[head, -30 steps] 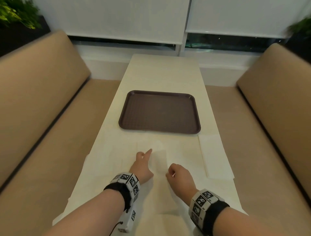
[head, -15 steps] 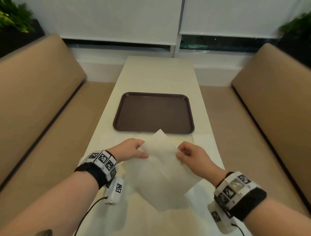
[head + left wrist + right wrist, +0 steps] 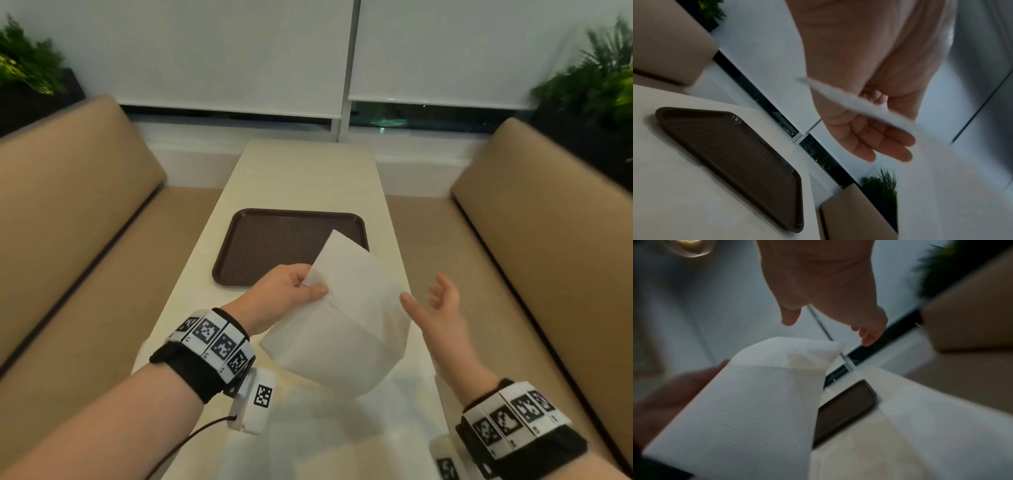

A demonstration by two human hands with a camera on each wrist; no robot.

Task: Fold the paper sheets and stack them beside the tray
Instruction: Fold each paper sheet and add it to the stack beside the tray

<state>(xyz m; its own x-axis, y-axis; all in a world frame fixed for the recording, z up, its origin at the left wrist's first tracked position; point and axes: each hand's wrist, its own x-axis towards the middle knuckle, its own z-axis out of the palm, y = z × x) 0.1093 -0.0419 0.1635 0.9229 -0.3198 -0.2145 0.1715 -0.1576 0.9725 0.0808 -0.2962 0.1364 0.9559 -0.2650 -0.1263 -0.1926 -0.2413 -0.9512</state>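
Observation:
A folded white paper sheet [image 3: 346,308] hangs in the air above the table, just in front of the dark brown tray [image 3: 274,246]. My left hand [image 3: 313,284] pinches its left edge between thumb and fingers; the left wrist view shows the paper's edge [image 3: 859,104] across the fingers. Just right of the sheet my right hand [image 3: 424,294] is open with spread fingers, holding nothing. The right wrist view shows the sheet [image 3: 756,402] close up below my open right hand [image 3: 826,327]. More unfolded sheets [image 3: 325,428] lie on the table under my wrists.
The cream table [image 3: 308,171] runs away from me between two tan benches [image 3: 68,222] [image 3: 548,222]. A white paper [image 3: 941,426] lies flat on the table to the right of the tray [image 3: 844,410]. Window blinds and plants stand at the far end.
One second ago both hands pressed a sheet flat on the table. They then lifted it together. Now the right hand has let go and opened; the left hand alone holds it, higher and further right.

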